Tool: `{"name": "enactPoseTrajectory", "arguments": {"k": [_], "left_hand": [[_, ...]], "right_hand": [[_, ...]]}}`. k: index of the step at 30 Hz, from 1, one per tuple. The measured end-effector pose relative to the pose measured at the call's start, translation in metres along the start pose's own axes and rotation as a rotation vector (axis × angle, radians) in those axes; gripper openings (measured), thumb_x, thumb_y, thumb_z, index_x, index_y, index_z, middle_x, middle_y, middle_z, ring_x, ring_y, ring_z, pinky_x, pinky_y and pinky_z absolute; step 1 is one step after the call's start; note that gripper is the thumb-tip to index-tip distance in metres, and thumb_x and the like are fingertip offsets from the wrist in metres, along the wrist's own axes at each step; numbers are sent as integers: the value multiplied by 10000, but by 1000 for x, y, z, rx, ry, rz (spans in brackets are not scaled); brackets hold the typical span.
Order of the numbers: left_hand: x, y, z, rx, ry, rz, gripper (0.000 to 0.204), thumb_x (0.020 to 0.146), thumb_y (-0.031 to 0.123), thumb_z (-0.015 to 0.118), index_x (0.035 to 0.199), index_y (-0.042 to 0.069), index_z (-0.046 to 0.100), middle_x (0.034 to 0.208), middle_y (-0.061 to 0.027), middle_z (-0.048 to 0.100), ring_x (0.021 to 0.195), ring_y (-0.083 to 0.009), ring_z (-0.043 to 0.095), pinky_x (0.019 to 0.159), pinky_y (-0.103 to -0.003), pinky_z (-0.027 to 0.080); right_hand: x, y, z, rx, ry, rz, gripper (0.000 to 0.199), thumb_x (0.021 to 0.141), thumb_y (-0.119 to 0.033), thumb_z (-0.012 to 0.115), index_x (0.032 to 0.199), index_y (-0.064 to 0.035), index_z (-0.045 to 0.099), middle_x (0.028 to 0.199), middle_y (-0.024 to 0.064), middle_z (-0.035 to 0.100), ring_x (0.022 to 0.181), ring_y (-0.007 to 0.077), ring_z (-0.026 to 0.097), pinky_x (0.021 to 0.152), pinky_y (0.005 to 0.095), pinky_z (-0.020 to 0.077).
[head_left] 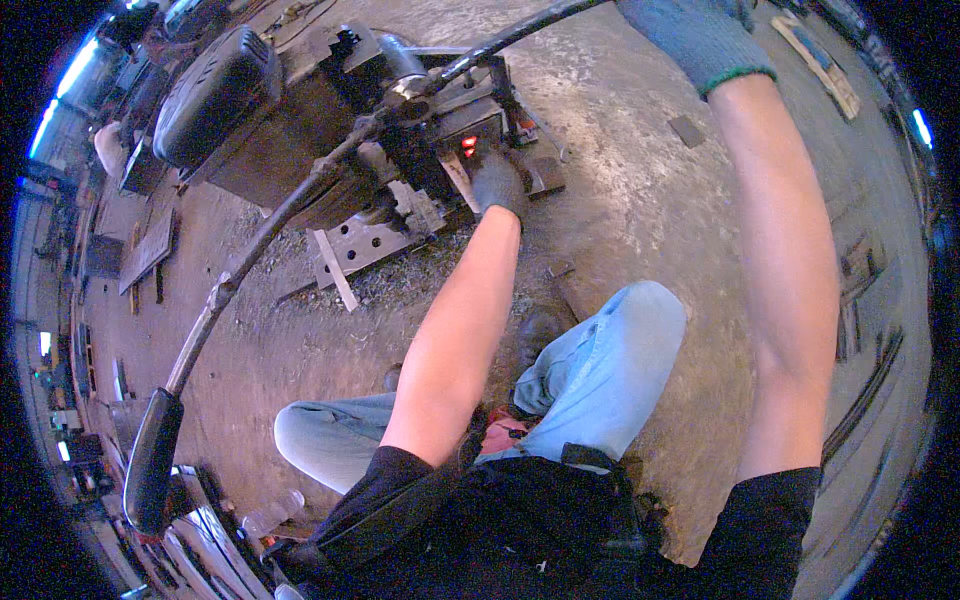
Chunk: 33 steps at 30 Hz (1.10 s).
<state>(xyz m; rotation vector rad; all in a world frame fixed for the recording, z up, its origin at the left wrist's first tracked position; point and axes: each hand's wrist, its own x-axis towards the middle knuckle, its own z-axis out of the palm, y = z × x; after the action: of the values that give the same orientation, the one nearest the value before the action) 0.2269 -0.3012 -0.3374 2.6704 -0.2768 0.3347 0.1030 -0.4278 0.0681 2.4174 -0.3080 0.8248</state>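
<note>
Our gloved left hand [497, 185] pinches a flat metal strip [458, 180] at the machine [300, 130], its length running away from us; right hand [700, 35] raised, grip unclear.

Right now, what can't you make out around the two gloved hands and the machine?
Head view only:
- Right hand: fingers cut off by the top edge, so its grip is unknown.
- Left hand: glove back hides what its fingertips touch at the machine.
- Long lever's upper end: leaves the frame.

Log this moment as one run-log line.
left hand: gloved, on metal piece at machine | right hand: gloved, raised at lever bar, grip unclear | perforated plate on floor
</note>
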Motion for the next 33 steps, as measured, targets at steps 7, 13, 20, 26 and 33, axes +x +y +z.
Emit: {"name": "enactPoseTrajectory", "arguments": {"k": [7,13,20,26,33], "left_hand": [[-19,25,-1,-169,-200,-90,529,968,213,534,1438,34,371,1050,-182,712,910,-347,718,736,-449,578],[-25,48,-19,-444,-390,-312,445,999,365,504,1384,143,515,1237,-62,665,1036,-282,673,839,-407,552],[-32,51,-2,-516,-323,-264,412,1033,361,442,1308,89,584,1122,-53,697,942,-224,664,801,-379,539],[-8,-7,44,-466,-238,-232,278,977,227,502,1197,92,603,1070,-202,722,993,-375,708,779,-498,560],[-37,27,11,-288,-149,-55,262,958,259,534,1109,77,649,1024,-172,737,910,-367,726,740,-476,577]], "right_hand": [[4,2,8,-54,-147,51,243,789,-119,605,992,-88,734,1036,137,686,1030,284,644,794,433,534],[-5,10,26,-165,-92,51,245,796,-98,595,998,-82,732,1020,133,683,1032,298,634,794,436,535],[-16,11,31,-136,-155,61,194,795,-97,591,946,-66,710,978,144,669,938,306,655,745,451,528],[-5,-11,-2,-82,25,22,183,794,-98,586,928,-73,708,936,145,666,885,298,663,689,437,532],[-11,13,27,-47,-188,-3,169,769,-92,596,894,-78,709,882,146,676,828,293,656,649,420,536]]}}
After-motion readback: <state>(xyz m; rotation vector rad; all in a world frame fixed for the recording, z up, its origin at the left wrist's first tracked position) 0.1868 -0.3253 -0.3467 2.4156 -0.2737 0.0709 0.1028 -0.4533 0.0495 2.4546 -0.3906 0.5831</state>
